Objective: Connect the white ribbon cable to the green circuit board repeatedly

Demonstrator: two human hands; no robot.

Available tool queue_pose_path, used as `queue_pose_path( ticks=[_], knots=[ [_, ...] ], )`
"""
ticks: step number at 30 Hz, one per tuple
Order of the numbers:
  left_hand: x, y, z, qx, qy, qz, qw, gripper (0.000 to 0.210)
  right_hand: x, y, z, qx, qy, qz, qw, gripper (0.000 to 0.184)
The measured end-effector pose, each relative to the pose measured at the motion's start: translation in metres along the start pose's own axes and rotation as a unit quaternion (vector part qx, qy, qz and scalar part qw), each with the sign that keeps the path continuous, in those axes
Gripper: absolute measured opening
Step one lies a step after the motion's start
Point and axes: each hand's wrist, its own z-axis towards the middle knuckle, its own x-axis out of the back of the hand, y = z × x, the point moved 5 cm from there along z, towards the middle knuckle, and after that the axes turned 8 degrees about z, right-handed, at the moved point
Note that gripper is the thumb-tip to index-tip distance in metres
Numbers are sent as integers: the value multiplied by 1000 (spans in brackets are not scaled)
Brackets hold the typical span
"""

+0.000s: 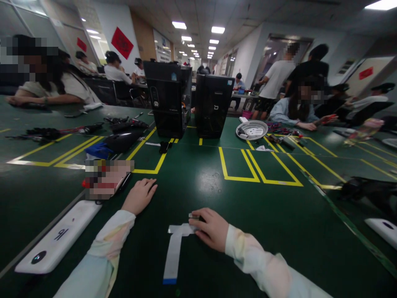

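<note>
On the green table lies a white flat ribbon cable (173, 254), folded at a right angle, with a blue strip at its near end. My right hand (212, 228) is at the cable's other end, fingers curled over it; a small greyish piece shows by the fingertips. To the left, my left hand (141, 196) lies on the table with its fingers stretched out, holding nothing. A long white device (58, 238) with a dark round lens lies left of my left forearm. Just beyond it, a phone-like object (108, 180) is partly blurred out.
Two black computer towers (169, 101) stand ahead. A white basket (252, 130) holds small parts at the right. Cables (46, 133) and a blue item (98, 149) lie at the left. Yellow tape (242, 179) marks the table. Other people sit and stand around.
</note>
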Motion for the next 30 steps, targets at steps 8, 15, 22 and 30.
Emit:
queue_pose_path(
  ticks=[8,15,22,30],
  knots=[
    [-2,1,-1,-7,5,8,1000,55,-10,-16,15,-5,-51,25,998,45],
    [-3,-2,-1,-1,-1,-1,1000,53,-7,-15,10,-10,-77,36,996,49],
    [-1,-1,-1,-1,-16,-4,1000,55,15,19,-6,-33,-35,35,998,53],
    [-4,-2,-1,-7,-11,2,1000,55,137,183,-155,-366,217,-217,879,49]
  ],
)
